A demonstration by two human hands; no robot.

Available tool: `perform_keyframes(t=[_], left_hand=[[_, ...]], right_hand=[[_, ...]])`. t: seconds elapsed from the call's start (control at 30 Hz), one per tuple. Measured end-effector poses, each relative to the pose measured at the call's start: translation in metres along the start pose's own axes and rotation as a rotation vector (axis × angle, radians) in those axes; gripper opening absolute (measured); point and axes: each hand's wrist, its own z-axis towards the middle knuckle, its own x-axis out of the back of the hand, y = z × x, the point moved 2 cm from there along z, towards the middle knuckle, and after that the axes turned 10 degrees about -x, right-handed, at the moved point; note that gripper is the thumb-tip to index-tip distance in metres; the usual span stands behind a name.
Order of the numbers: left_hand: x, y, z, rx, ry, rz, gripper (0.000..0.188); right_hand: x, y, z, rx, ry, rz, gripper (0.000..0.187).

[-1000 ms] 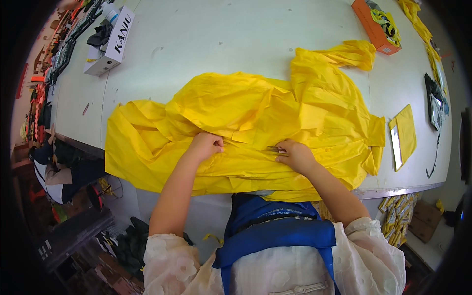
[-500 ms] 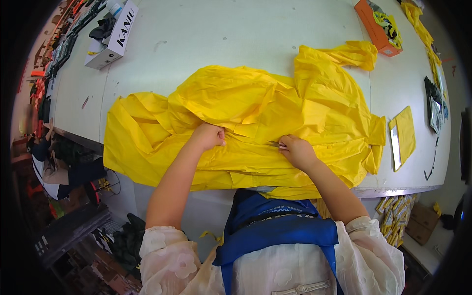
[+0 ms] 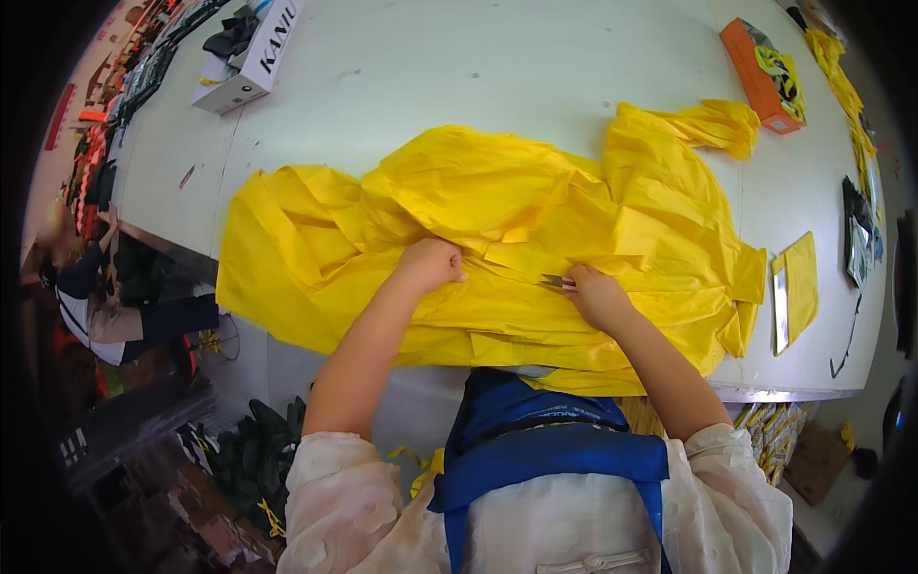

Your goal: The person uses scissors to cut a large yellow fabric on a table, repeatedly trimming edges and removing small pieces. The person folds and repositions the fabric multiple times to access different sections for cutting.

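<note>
right hand (image 3: 601,298) here, fingers clamped on small metal snips (image 3: 556,281), tips pointing left over the yellow garment (image 3: 497,191), which sprawls rumpled along the tabletop (image 3: 411,86)'s near edge; left hand (image 3: 428,266), fingers curled together against it, any pinch of cloth hidden!

Rumpled yellow garment (image 3: 516,206) on pale table (image 3: 430,67), pointed snips (image 3: 556,281) over it
</note>
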Motion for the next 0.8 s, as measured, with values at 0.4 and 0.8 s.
perform_keyframes(t=[0.4, 0.8], left_hand=[[0.040, -0.048, -0.098, 0.016, 0.390, 0.488, 0.014], [0.048, -0.103, -0.094, -0.003, 0.708, -0.330, 0.013]], right_hand=[[0.009, -0.006, -0.002, -0.032, -0.014, 0.006, 0.016], [0.011, -0.016, -0.007, -0.070, 0.013, 0.017, 0.017]])
